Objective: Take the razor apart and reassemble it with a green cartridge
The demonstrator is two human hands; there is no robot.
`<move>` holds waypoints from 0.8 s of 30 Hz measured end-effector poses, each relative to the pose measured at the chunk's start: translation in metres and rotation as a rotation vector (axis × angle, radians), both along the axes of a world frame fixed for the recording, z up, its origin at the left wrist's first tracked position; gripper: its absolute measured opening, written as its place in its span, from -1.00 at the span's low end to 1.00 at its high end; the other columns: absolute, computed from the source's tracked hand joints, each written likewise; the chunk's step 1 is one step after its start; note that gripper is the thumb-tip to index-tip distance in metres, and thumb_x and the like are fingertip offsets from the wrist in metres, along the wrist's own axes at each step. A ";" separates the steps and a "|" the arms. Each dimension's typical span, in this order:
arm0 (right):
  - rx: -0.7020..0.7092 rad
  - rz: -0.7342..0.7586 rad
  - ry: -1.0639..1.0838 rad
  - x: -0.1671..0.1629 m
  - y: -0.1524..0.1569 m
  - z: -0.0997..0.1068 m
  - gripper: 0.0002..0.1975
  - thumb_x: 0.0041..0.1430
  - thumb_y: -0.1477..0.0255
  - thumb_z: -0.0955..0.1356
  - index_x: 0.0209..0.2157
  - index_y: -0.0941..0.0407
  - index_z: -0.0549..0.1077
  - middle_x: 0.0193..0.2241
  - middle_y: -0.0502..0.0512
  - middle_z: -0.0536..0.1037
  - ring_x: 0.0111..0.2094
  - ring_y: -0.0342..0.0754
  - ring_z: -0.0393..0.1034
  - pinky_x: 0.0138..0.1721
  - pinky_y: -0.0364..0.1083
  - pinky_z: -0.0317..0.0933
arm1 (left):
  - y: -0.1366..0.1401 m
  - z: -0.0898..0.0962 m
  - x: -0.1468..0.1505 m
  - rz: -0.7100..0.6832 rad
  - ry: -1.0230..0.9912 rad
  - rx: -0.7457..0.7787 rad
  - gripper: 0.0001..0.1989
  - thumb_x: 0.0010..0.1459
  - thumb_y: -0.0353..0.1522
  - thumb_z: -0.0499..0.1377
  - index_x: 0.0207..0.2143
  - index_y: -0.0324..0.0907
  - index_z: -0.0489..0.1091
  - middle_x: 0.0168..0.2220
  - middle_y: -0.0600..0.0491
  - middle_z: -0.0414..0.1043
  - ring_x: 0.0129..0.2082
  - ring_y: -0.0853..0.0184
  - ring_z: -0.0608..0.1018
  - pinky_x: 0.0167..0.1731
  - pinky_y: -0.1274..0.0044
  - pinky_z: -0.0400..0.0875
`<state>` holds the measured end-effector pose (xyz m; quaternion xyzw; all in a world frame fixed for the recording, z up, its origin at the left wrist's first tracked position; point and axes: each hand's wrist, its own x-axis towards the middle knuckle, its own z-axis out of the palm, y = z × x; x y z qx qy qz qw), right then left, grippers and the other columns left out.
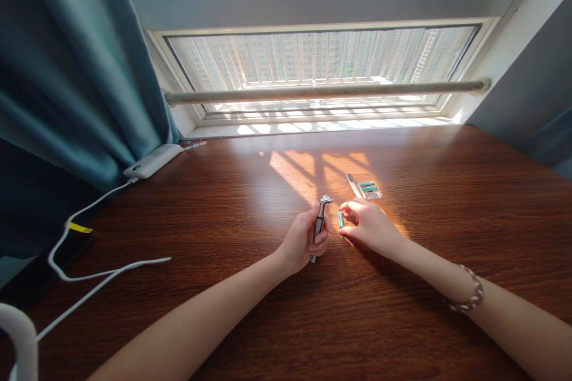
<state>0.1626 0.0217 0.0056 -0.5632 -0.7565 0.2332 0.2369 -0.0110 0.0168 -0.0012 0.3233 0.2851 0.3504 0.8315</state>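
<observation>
Snugly, the fingers [320,237] of the left hand [297,240] wrap around a razor [318,226], hiding part of its handle. Its long axis runs nearly upright in the view, the top leaning slightly right, its head pointing toward the window [322,56]; the details of that head are hard to make out. Just to its right, the fingers of the right hand [375,229] pinch a small green-striped cartridge [341,218], which lies lengthwise near to far and is partly covered by the fingertips. Beyond that hand, a clear pack [370,190] with more green strips lies on the brown surface [223,208], beside a pale stick [354,184] whose near end is concealed. A braided bracelet [476,296] circles the right wrist. At far left, a pale curved object [22,324] is cut off
</observation>
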 end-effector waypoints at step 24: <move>0.041 -0.230 -0.546 0.023 0.009 0.016 -0.86 0.01 0.31 0.31 -0.46 0.09 0.36 -0.48 0.08 0.46 -0.46 -0.03 0.35 -0.54 -0.15 -0.05 | 0.001 -0.002 -0.001 -0.028 0.017 -0.010 -0.54 0.09 -0.06 -0.05 -0.56 -0.27 0.29 -0.78 0.24 -0.04 -0.82 0.61 -0.02 -0.81 0.70 -0.20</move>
